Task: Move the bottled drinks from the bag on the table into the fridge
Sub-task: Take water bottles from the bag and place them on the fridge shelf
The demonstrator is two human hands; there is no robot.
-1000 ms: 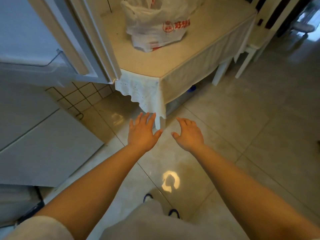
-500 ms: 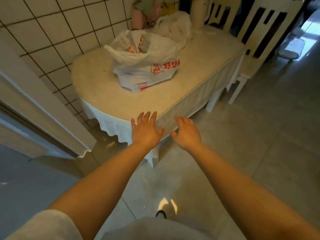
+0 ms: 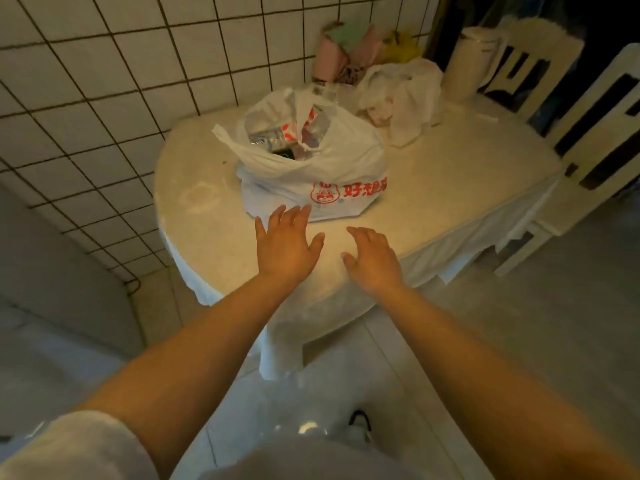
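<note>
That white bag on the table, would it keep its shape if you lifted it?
Probably not: the bag is thin crumpled plastic, so it should sag. Bottles showing in its open mouth suggest it is fairly heavy, and they may shift or roll inside.

One head-worn wide-angle view looks forward and steeply down from standing height. Both bare forearms run up from the bottom edge to the left hand (image 3: 285, 245) and right hand (image 3: 372, 259), which lie mid-frame. Past them, close by, comes the round table (image 3: 450, 174) with its plastic bag (image 3: 311, 161); the tiled wall (image 3: 104, 81) curves across the upper left, chairs (image 3: 588, 126) stand at the right edge, and the floor fills the lower right
</note>
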